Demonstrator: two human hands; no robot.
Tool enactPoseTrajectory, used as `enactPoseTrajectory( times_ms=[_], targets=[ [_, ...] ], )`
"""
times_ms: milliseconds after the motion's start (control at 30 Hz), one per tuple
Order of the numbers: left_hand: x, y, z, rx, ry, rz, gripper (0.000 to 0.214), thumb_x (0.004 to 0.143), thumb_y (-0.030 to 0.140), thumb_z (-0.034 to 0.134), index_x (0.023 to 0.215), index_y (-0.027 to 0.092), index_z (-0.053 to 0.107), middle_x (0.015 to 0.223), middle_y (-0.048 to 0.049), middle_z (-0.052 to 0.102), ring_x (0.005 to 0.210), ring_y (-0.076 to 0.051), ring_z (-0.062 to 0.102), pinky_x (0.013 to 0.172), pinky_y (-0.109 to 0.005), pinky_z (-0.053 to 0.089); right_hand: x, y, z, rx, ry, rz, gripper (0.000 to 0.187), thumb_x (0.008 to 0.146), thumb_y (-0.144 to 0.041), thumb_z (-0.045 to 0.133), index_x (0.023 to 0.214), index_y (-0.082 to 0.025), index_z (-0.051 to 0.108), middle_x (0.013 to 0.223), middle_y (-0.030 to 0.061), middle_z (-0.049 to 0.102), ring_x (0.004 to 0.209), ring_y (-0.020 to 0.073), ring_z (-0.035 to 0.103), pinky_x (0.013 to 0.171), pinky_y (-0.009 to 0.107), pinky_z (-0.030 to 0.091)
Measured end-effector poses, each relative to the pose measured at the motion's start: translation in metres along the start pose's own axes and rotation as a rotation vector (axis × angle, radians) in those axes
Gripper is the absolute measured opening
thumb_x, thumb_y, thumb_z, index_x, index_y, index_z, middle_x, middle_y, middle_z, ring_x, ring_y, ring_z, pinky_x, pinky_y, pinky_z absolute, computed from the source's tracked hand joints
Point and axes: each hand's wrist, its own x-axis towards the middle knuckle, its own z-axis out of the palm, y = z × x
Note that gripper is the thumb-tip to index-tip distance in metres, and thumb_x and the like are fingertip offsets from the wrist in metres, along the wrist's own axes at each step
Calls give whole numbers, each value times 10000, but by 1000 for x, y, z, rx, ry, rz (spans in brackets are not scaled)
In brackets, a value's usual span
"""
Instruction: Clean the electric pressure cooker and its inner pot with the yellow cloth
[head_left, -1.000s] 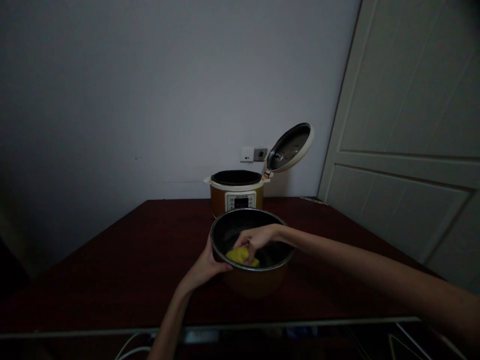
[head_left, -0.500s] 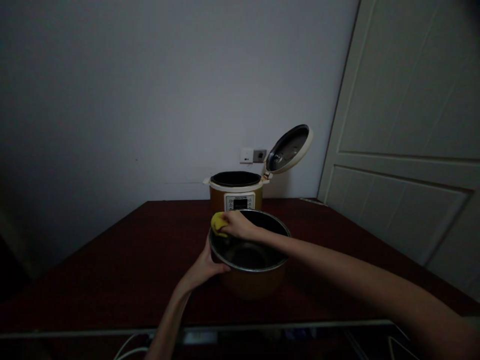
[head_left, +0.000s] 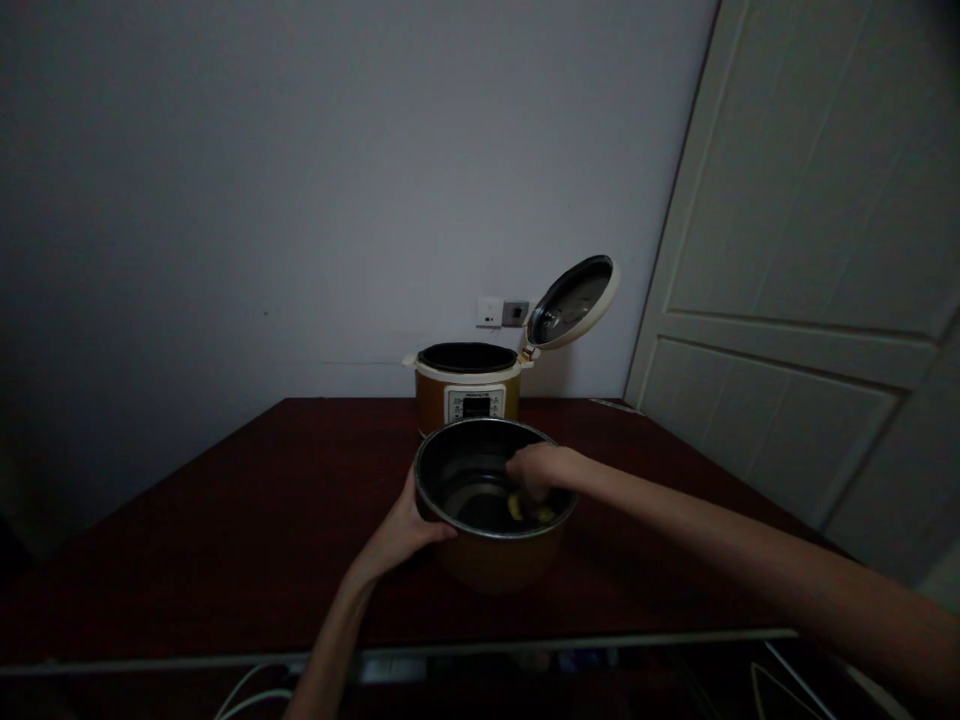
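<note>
While your left hand (head_left: pixel 397 535) holds the pot (head_left: pixel 499 562): its thumb hooks over the near left rim and the palm lies along the outside wall, partly open around it. The fingers behind are hidden, so I cannot tell how firm that hold is; if it is loose, a push from inside could turn or slide the pot.
Right hand (head_left: pixel 536 468): curled and reaching down inside the pot at its right side, it appears closed on the yellow cloth (head_left: pixel 516 507). Blur hides your fingertips. A thin pinch could let the cloth bunch or slip out, leaving your nails to scrape the dark lining.
Pot: it stands on the dark red table (head_left: pixel 262 520), mouth up, right in front of you. Its base fades into shade, so whether it sits quite flat I cannot say. Your outside hold is on the left only; pressing hard against the right wall could tip or drag it that way.
Cooker (head_left: pixel 431 398): it is behind the pot and partly covered by it; whether they touch is unclear. Shoving the pot away from you could knock the front panel.
Lid (head_left: pixel 571 305): raised at the cooker's right, well apart from your hands. A jolt might make it swing down.
Table edge: it runs on your side of the pot, so careless pulling could bring the base too near the drop.
</note>
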Motion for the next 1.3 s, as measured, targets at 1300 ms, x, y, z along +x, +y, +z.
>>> enactPoseTrajectory(
  times_ms=[1300],
  targets=[
    [0, 10, -4, 26, -69, -107, 1241, 558, 478, 802, 1477, 238, 5, 1508, -150, 236, 1372, -327, 231, 1129, -465, 153, -106, 106, -44, 521, 735, 39, 258, 741, -365, 518, 869, -146, 563, 768, 23, 582, 685, 153, 536, 594, 247, 409]
  ],
)
